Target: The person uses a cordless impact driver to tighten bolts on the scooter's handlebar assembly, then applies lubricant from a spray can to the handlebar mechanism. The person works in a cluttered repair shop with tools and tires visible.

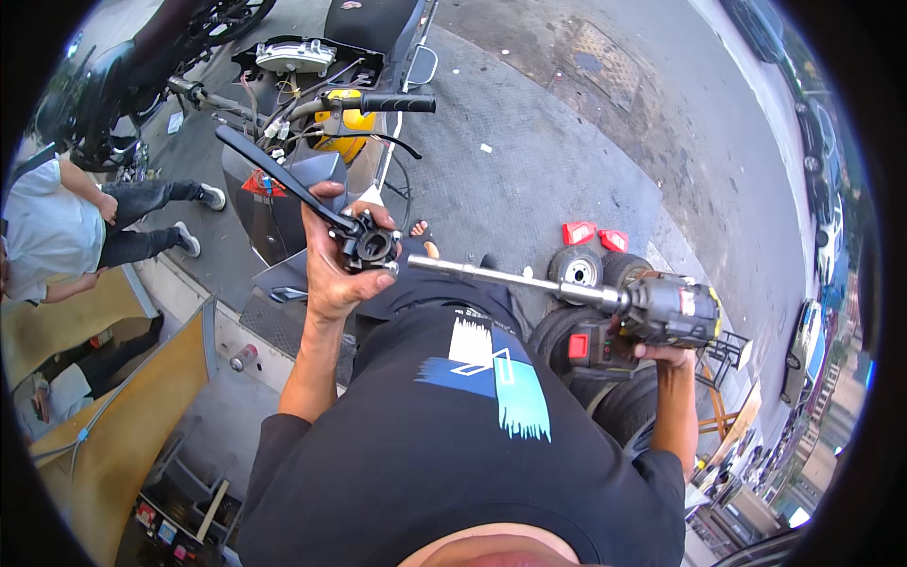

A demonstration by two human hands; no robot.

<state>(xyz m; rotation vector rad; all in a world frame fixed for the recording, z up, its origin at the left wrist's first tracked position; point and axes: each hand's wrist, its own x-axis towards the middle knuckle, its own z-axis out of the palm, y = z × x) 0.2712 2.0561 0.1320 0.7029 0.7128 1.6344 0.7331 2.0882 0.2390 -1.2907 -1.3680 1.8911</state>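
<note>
My left hand [329, 285] is closed around a black brake lever assembly [374, 248], holding it up in front of my body. Its long lever points up and left, and the round clamp opening with bolts at its rim faces me. My right hand [666, 354] grips the handle of a black cordless impact wrench [673, 310]; the fingers are partly hidden by the tool. A long silver extension [510, 278] runs from the wrench to the left. Its tip ends just right of the clamp, apart from it.
A partly stripped vehicle front with a handlebar [399, 102] and loose wires stands ahead on the left. Stacked wheels [576, 267] and red packages [578, 233] lie to the right. A person in a white shirt [57, 219] stands at left, beside a tan panel [170, 378].
</note>
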